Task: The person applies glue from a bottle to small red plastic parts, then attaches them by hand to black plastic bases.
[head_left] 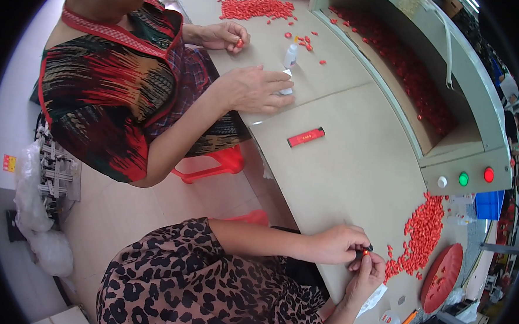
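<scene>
At the table's near edge my two hands come together, fingertips nearly touching. My left hand point(340, 243) is closed in a pinch, with something small and black at its fingertips. My right hand point(368, 278) is closed too, pinching a small shiny red piece point(366, 252) against the black tips. Which fingers bear the piece's weight is too small to tell. A white sheet or cloth point(373, 300) lies beside my right wrist. Just beyond my hands spreads a heap of small red pieces point(423, 235).
A co-worker's hands point(254, 90) are at the left, one holding a red piece near a white bottle point(291, 56). A red lighter-shaped bar point(306, 137) lies mid-table. A machine with buttons point(463, 178) borders the far side. A red tray point(442, 277) stands right.
</scene>
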A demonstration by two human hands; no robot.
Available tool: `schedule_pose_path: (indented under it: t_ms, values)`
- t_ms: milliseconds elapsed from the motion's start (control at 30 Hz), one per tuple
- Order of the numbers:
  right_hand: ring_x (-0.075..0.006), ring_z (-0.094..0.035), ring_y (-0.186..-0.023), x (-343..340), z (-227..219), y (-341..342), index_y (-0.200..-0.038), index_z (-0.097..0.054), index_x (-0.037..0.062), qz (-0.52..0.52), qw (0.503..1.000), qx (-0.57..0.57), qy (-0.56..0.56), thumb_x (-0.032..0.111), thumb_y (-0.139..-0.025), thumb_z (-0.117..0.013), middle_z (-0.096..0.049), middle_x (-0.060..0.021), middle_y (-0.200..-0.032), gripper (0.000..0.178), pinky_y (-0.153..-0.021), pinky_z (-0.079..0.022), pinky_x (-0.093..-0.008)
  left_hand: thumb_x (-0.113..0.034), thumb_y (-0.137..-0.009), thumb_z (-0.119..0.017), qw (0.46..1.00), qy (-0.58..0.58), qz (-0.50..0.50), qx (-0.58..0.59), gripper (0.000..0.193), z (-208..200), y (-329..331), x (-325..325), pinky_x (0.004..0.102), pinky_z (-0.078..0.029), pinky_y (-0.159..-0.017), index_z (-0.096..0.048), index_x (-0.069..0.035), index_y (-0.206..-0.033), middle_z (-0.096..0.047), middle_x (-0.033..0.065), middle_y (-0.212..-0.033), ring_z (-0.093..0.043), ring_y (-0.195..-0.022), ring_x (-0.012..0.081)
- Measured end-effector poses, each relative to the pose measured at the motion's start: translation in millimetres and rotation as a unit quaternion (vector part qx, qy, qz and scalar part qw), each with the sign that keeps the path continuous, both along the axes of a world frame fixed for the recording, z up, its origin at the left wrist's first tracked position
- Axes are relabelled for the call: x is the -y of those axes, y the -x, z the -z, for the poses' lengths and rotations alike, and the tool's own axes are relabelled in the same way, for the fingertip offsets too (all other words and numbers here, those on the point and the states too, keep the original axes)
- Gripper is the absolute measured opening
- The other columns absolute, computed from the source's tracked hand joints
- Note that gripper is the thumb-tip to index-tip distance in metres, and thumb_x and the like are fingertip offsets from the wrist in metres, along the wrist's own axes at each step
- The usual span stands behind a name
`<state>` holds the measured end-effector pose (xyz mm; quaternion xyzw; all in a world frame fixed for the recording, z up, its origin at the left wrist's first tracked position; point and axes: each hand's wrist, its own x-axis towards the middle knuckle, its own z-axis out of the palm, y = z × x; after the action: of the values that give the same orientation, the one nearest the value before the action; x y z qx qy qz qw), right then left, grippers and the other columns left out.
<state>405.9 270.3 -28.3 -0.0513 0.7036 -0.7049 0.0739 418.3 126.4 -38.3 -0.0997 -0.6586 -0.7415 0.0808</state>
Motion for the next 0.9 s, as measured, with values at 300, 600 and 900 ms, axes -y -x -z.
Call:
schedule_pose_path:
  t_ms: [300, 600, 900]
  values:
    - [-0.0091, -0.044, -0.049, -8.7, 6.6, -3.4, -0.083, -0.049, -0.0015, 0.021, 1.000, -0.006, -0.006, 0.005, -0.081, -0.048, -0.049, -0.0046, -0.058, 0.006, -0.046, -0.037, -0.0208, 0.004, -0.066, -0.050, 1.000, 0.000, 0.018, -0.006, 0.016, 9.5, 1.9, -9.4, 0.0300, -0.044, -0.057, -0.054, 0.002, -0.081, -0.053, 0.0136, -0.073, -0.055, -0.065, 0.0235]
    - [-0.0087, -0.051, -0.056, -0.8, -4.3, 4.3, -0.089, -0.049, -0.0036, -0.037, 0.997, 0.054, 0.038, 0.002, -0.080, -0.051, -0.056, -0.0064, -0.076, 0.011, -0.054, -0.043, -0.0198, 0.009, -0.069, -0.046, 0.994, -0.078, 0.044, 0.063, 0.020, 10.9, 3.0, -2.6, 0.0248, -0.046, -0.067, -0.052, 0.005, -0.088, -0.052, 0.0100, -0.083, -0.056, -0.078, 0.0154]
    - [-0.0056, -0.049, -0.048, -3.6, -4.0, 2.1, -0.082, -0.051, -0.0040, -0.022, 0.995, 0.076, 0.059, 0.002, -0.079, -0.050, -0.056, -0.0061, -0.069, 0.007, -0.044, -0.040, -0.0173, 0.014, -0.073, -0.042, 0.989, -0.049, 0.089, 0.111, 0.024, 7.6, 1.5, -1.7, 0.0236, -0.043, -0.079, -0.049, 0.005, -0.095, -0.052, 0.0065, -0.091, -0.054, -0.088, 0.0129]
